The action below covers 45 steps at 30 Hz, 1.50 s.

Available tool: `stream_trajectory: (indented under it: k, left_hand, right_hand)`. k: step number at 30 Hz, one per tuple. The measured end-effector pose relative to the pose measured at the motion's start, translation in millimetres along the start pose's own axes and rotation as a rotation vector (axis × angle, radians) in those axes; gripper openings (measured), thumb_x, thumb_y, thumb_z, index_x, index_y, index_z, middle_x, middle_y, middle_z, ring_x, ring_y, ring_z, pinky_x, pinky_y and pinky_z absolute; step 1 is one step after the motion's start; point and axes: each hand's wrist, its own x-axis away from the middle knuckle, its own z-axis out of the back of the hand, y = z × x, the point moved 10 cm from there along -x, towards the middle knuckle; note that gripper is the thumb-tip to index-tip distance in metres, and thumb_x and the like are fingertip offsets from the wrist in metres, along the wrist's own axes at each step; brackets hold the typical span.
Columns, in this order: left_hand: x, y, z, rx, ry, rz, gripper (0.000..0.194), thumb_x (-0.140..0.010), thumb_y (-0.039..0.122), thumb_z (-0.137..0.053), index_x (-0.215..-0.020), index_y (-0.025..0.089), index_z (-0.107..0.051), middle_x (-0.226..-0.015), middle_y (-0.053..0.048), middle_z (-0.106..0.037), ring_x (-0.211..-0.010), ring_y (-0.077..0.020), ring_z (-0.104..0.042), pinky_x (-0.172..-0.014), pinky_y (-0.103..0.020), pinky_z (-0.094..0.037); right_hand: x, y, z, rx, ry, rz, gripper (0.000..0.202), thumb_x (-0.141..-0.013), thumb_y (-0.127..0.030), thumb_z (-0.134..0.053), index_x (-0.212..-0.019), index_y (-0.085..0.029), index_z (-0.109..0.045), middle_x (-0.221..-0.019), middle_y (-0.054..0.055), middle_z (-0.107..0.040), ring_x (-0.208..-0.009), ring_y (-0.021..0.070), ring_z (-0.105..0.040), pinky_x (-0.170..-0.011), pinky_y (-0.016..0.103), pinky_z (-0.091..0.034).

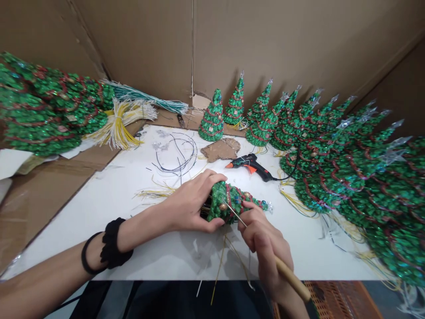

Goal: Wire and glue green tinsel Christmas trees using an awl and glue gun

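A small green Christmas tree (219, 199) with red garland and a gold bauble lies on its side over the white tabletop, its star tip pointing right. My left hand (195, 201) is wrapped around the tree's base, thumb below and fingers above. In my right hand (265, 241) is an awl (292, 279) with a wooden handle; its thin metal shaft reaches to the tree beside the bauble. Whether the tip has gone into the tree I cannot tell. Yellow and white wires (219, 266) hang below the tree toward the table's front edge.
A black and orange glue gun (254, 166) lies behind the tree, near a cardboard piece (221, 149) and loose dark wire (175, 155). Several decorated trees (325, 164) crowd the right side. Wire bundles (121, 122) and more trees (49, 106) stand at left. An orange crate (338, 299) is below.
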Motion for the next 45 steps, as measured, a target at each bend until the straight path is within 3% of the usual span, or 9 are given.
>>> stream_trajectory:
  k: [5,11,18,28,39,45]
  left_hand:
    - [1,1,1.1,-0.006,0.015,-0.004,0.066,-0.074,0.048,-0.059,-0.127,0.025,-0.028,-0.116,-0.012,-0.045,-0.106,-0.0312,-0.050,-0.086,-0.050,-0.049]
    - [2,1,0.8,-0.015,0.034,-0.006,0.065,-0.079,0.051,-0.056,-0.130,0.024,-0.027,-0.116,-0.011,-0.044,-0.105,-0.0301,-0.050,-0.087,-0.049,-0.048]
    - [4,-1,-0.3,-0.038,0.038,-0.001,0.065,-0.079,0.051,-0.055,-0.131,0.024,-0.026,-0.117,-0.012,-0.042,-0.107,-0.0306,-0.049,-0.088,-0.049,-0.048]
    - [3,2,0.9,-0.018,0.052,-0.010,0.063,-0.079,0.051,-0.053,-0.129,0.024,-0.026,-0.114,-0.011,-0.042,-0.104,-0.0301,-0.049,-0.086,-0.049,-0.049]
    - [4,-1,-0.7,-0.001,0.056,-0.019,0.063,-0.078,0.054,-0.054,-0.128,0.025,-0.028,-0.112,-0.011,-0.043,-0.102,-0.0300,-0.049,-0.084,-0.049,-0.049]
    - [4,-2,0.0,-0.028,0.071,0.024,0.063,-0.079,0.057,-0.053,-0.127,0.024,-0.028,-0.113,-0.011,-0.042,-0.103,-0.0304,-0.048,-0.086,-0.050,-0.048]
  right_hand:
    - [-7,-1,2,-0.021,-0.068,-0.075,0.031,-0.100,-0.017,-0.023,-0.072,-0.022,-0.037,-0.070,-0.004,-0.042,-0.067,0.0117,-0.045,-0.099,0.042,-0.037]
    - [-9,-6,-2,0.058,-0.054,-0.065,0.028,-0.099,-0.017,-0.027,-0.072,-0.022,-0.035,-0.067,-0.005,-0.038,-0.064,0.0119,-0.043,-0.095,0.039,-0.038]
    - [-12,-14,-5,0.198,-0.026,0.040,0.025,-0.095,-0.012,-0.029,-0.072,-0.022,-0.034,-0.066,-0.004,-0.038,-0.063,0.0122,-0.043,-0.087,0.036,-0.043]
    - [-7,-19,-8,0.310,0.000,0.161,0.023,-0.091,-0.013,-0.035,-0.071,-0.021,-0.039,-0.068,-0.002,-0.041,-0.064,0.0132,-0.042,-0.088,0.038,-0.045]
    - [-6,-35,-18,0.558,-0.069,0.353,0.037,-0.096,-0.016,-0.029,-0.063,-0.021,-0.044,-0.060,-0.001,-0.042,-0.058,0.0135,-0.040,-0.086,0.036,-0.050]
    - [0,-31,-28,0.695,-0.036,0.418,0.037,-0.096,-0.017,-0.033,-0.063,-0.021,-0.048,-0.062,0.000,-0.043,-0.061,0.0152,-0.039,-0.090,0.043,-0.049]
